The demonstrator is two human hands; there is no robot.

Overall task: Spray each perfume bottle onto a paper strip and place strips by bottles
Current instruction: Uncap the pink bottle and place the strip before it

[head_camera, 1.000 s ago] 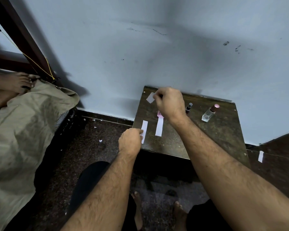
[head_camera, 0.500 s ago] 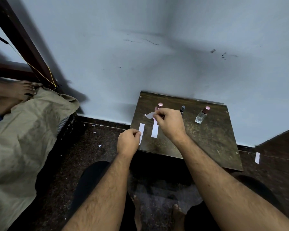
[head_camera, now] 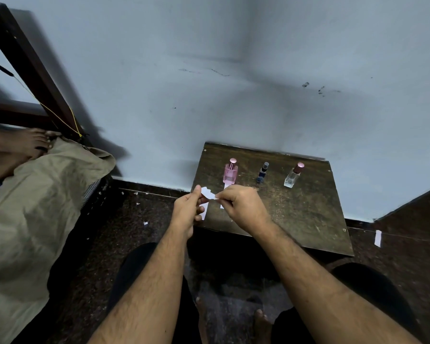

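Three perfume bottles stand in a row at the back of a small dark wooden table [head_camera: 308,214]: a pink bottle [head_camera: 230,172], a small dark blue bottle [head_camera: 262,173] and a clear bottle with a maroon cap [head_camera: 293,175]. My left hand [head_camera: 188,209] and my right hand [head_camera: 241,207] together pinch a small white paper piece [head_camera: 208,194] above the table's front left corner. A white strip [head_camera: 204,212] lies on the table under my hands. Another strip [head_camera: 226,186] lies in front of the pink bottle, mostly hidden by my right hand.
A pale blue wall stands right behind the table. A tan cloth bundle [head_camera: 35,207] and another person's foot [head_camera: 32,142] are at the left. A loose white strip [head_camera: 378,237] lies on the dark floor at the right, with paper scraps scattered on the floor.
My right hand drew the paper piece back from the pink bottle toward me. My left hand rose off the strip on the table and took hold of the same piece.
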